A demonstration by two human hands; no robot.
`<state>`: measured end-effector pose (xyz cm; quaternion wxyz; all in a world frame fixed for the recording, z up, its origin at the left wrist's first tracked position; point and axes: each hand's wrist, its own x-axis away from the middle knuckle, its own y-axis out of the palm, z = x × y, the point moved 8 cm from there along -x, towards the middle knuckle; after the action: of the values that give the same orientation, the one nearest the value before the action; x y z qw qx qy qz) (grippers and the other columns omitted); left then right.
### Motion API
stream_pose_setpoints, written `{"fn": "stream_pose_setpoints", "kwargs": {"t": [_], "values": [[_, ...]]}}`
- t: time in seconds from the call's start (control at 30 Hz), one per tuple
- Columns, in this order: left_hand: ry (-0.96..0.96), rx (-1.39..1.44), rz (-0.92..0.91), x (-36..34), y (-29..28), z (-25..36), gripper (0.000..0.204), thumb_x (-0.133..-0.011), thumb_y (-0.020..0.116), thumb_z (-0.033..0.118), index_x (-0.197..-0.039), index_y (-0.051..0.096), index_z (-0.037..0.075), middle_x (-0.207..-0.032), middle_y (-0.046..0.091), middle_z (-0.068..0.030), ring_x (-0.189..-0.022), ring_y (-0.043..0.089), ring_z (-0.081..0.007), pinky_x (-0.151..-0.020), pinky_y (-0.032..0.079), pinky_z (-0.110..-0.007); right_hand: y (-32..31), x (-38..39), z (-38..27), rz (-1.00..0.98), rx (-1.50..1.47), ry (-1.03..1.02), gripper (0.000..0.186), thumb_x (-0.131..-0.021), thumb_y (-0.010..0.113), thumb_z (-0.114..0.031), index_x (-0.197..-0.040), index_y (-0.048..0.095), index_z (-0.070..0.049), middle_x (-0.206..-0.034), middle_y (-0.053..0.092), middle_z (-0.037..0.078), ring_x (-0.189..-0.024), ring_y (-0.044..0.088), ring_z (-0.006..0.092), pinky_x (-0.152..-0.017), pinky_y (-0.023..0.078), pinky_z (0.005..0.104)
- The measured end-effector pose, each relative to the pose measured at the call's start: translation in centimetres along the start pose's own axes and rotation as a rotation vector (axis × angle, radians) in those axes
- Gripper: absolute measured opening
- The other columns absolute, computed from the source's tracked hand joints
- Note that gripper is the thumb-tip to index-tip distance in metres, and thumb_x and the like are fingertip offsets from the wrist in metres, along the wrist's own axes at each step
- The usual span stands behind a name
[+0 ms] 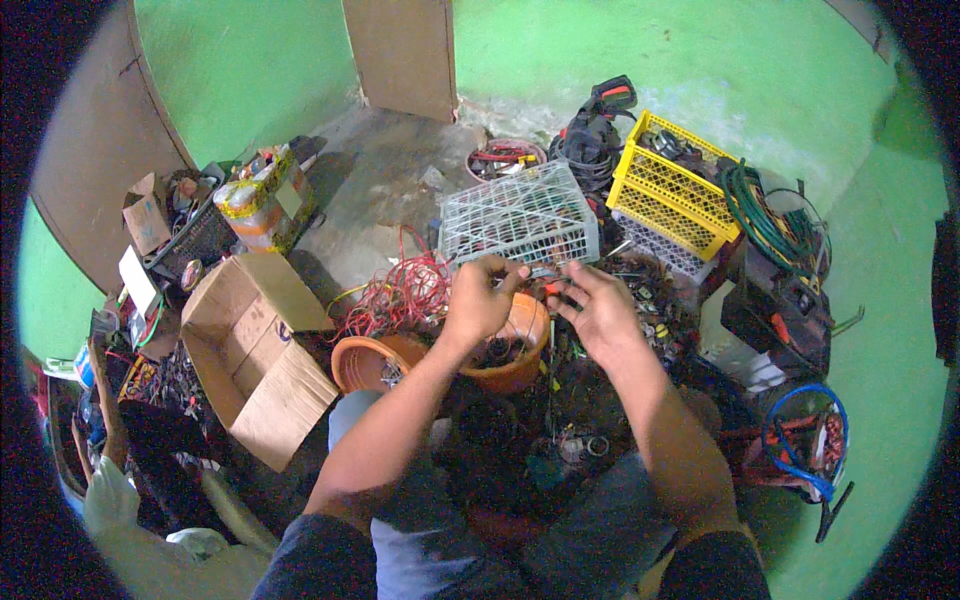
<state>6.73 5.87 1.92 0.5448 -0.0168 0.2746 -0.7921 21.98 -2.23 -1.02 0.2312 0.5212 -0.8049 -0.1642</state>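
Note:
My left hand [480, 300] is closed in a pinch, its fingertips meeting a thin dark strand that looks like wire [541, 270]. Across from it, my right hand [602, 316] has curled fingers near the strand's other end. Beside the right fingertips shows a small red-orange piece [551, 288]; whether it is gripped is too small to tell. Both hands hover above an orange plastic pot [520, 372] with dark scraps inside. Left of that pot, a second orange pot [352, 366] leans on its side, below a tangle of red wire [405, 285].
Ahead sits a pale plastic crate [520, 210], with a yellow crate [675, 190] and coiled green cable [760, 220] to its right. An open cardboard box [285, 400] stands at left. Another person's sleeve [110, 505] shows lower left. Loose small parts [640, 300] cover the ground.

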Motion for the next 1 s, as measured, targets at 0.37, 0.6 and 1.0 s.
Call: {"fn": "stream_pose_setpoints", "kwargs": {"t": [0.37,0.6,1.0], "values": [[-0.071,0.351,-0.211,-0.4,-0.5,-0.1,0.028,-0.099,0.059,0.025,-0.104,0.069,-0.001,-0.085,0.069,-0.0044,-0.079,0.063,-0.0119,-0.074,0.051,-0.029,-2.5,0.7,-5.8,-0.025,0.388,-0.107,0.022,-0.100,0.056,-0.023,-0.088,0.060,-0.006,-0.057,0.031,-0.009,-0.047,0.029,0.0045,-0.045,0.027,0.0232],[-0.075,0.567,-0.186,0.1,-0.2,0.5,0.028,-0.098,0.061,0.025,-0.103,0.070,-0.002,-0.080,0.069,-0.0034,-0.073,0.062,-0.0107,-0.068,0.051,-0.027,-2.5,-0.2,-5.2,0.021,0.869,-0.465,0.020,-0.092,0.066,-0.015,-0.096,0.070,0.004,-0.087,0.072,0.011,-0.080,0.067,0.0172,-0.076,0.051,0.0318],[-0.053,0.475,-0.216,0.8,1.3,0.7,0.025,-0.096,0.063,0.022,-0.094,0.074,-0.001,-0.083,0.072,-0.0055,-0.073,0.063,-0.0098,-0.070,0.052,-0.028,1.8,1.3,1.1,-0.175,0.020,0.141,0.025,-0.099,0.056,-0.024,-0.109,0.065,-0.002,-0.067,0.055,-0.006,-0.046,0.030,0.0034,-0.045,0.025,0.0204]]}}
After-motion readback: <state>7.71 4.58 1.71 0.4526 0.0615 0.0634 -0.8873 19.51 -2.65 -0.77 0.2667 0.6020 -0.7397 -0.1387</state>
